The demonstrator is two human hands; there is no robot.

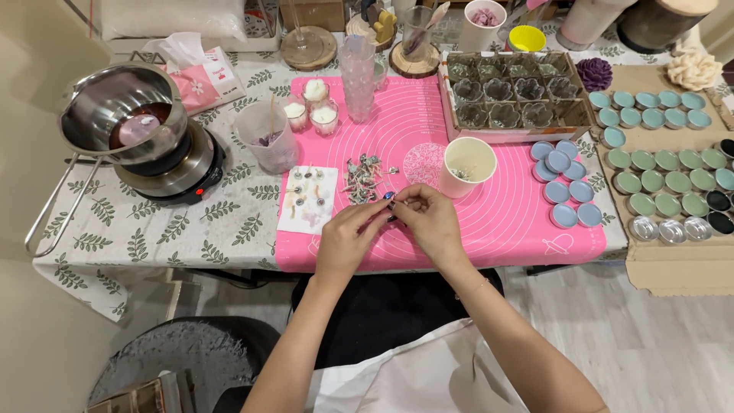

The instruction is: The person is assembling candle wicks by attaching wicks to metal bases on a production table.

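The person's left hand (345, 233) and right hand (430, 222) met over the near part of the pink mat (497, 222), fingertips pressed together on a small dark piece, probably a wick tab, though it was too small to tell for sure. The step in hand looked like separating or readying one piece from the pile of metal wick tabs (363, 180) lying just beyond the fingers. A next move would call for a steady pinch and a short reach.

To the left of the pile lay a white paper sheet (307, 200) with several wicks set out on it. A white cup (468, 164) stood just right of the hands, close enough to be knocked. Blue tins (566, 183) clustered at the mat's right edge, and a melting pot (126, 115) sat on a hot plate near the table's left edge, well apart.
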